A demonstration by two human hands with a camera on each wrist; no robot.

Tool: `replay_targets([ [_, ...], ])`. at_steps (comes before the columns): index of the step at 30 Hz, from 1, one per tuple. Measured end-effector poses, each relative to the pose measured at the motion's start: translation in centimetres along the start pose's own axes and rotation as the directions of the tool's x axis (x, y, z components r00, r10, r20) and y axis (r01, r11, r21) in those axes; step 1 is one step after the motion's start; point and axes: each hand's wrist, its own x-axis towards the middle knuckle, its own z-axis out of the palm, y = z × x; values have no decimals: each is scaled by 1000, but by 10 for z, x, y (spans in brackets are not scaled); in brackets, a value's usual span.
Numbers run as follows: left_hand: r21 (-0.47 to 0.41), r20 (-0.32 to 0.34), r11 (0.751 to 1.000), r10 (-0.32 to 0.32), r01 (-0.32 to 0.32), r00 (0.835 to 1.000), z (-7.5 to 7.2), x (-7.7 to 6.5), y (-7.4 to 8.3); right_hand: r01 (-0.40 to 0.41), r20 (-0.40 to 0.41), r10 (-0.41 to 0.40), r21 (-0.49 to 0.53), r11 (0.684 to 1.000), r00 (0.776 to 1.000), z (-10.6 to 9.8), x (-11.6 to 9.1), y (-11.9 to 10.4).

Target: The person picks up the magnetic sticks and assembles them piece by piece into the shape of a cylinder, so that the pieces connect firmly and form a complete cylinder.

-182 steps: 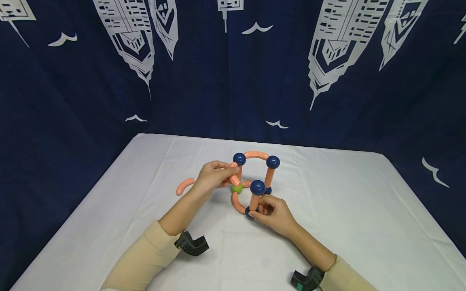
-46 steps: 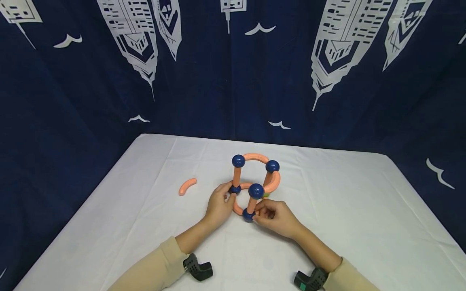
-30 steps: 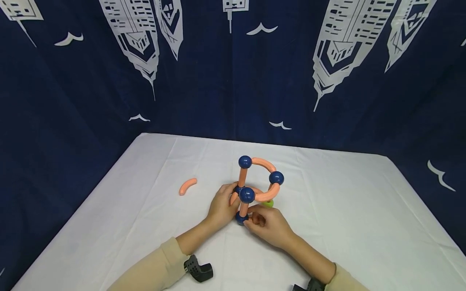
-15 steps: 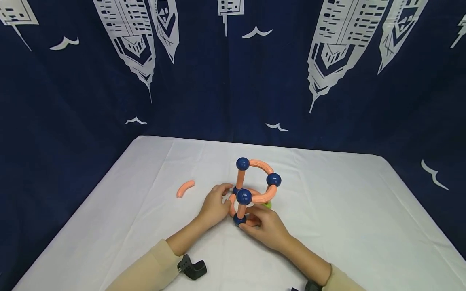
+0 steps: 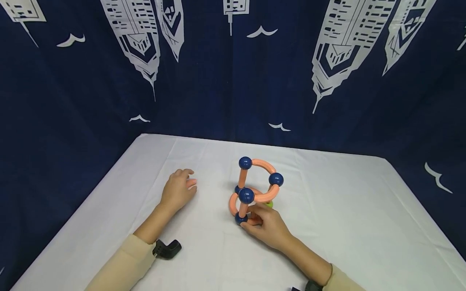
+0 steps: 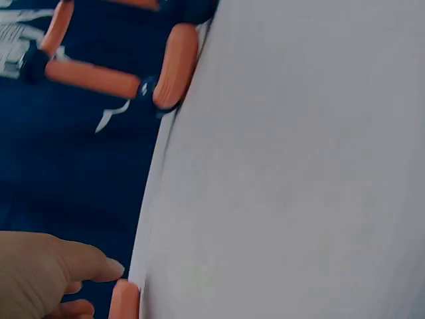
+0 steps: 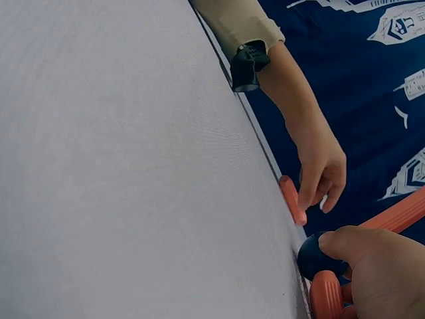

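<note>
A frame of orange magnetic rods and blue balls stands on the table, with a green ball (image 5: 269, 203) low at its right. My right hand (image 5: 269, 228) pinches its lower front blue ball (image 5: 240, 218); in the right wrist view the thumb lies on that blue ball (image 7: 317, 256). Above it rise an upright rod (image 5: 243, 210) and an upper blue ball (image 5: 246, 195). Away to the left, my left hand (image 5: 177, 192) is over a loose curved orange rod (image 5: 191, 183), its fingers and thumb spread apart around it. The hand hides most of that rod in the head view.
White cloth covers the table (image 5: 346, 210). A dark blue curtain (image 5: 204, 81) with white printed buildings hangs behind its far edge. Black wrist cameras sit on both arms, the left one (image 5: 167, 249) close above the cloth.
The frame was turned and a curved rod now joins its upper front and right balls. My left hand has left the frame and moved left to the loose rod. My right hand stays on the frame.
</note>
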Motion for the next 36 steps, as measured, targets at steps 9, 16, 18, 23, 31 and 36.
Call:
replay_targets([
  [9,39,44,998,-60,58,997,-2,-1,-21,-8,15,8,3,1000,1000,-1,0,1],
  [16,22,-39,1000,-2,2,999,4,-3,-22,-8,17,8,7,1000,1000,-1,0,2],
  [18,12,-48,1000,6,-5,999,5,-3,-22,-8,16,8,8,1000,1000,-1,0,2],
  [23,-19,-51,1000,-17,16,999,6,-3,-23,-7,17,7,8,1000,1000,-1,1,2],
  [31,-190,25,964,-184,186,983,1,-1,-14,10,7,-10,-1,1000,1000,0,0,3],
  [36,-311,120,905,-267,292,956,-3,1,-7,13,0,-13,5,1000,1000,0,0,3],
])
